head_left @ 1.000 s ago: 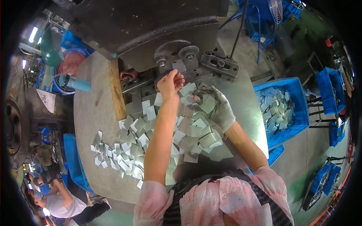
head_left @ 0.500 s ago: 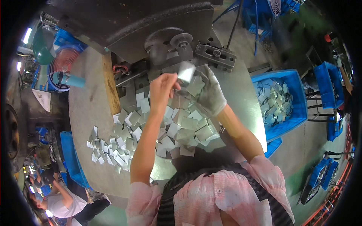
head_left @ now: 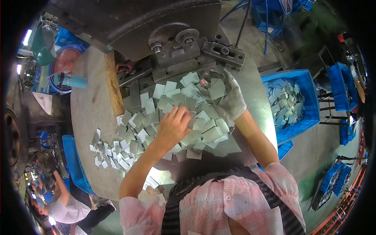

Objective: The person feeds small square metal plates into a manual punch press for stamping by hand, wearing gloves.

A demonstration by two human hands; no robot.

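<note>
A heap of small square metal plates (head_left: 184, 113) covers the grey table (head_left: 90, 113) in front of a dark press machine (head_left: 172, 43). My bare left hand (head_left: 174, 124) lies on the middle of the heap, fingers curled onto a plate. My right hand (head_left: 227, 96), in a white glove, rests at the heap's far right edge and holds a flat square plate (head_left: 216, 91) between thumb and fingers, just below the machine's die block (head_left: 223, 51).
A blue bin (head_left: 291, 103) holding several of the same plates stands to the right of the table. A wooden strip (head_left: 113, 88) lies on the left. A red fan (head_left: 64, 72) sits at far left. Another person (head_left: 66, 205) crouches at lower left.
My left hand has come down from the machine's die onto the heap. My gloved right hand stays at the heap's right side, now with a plate in it.
</note>
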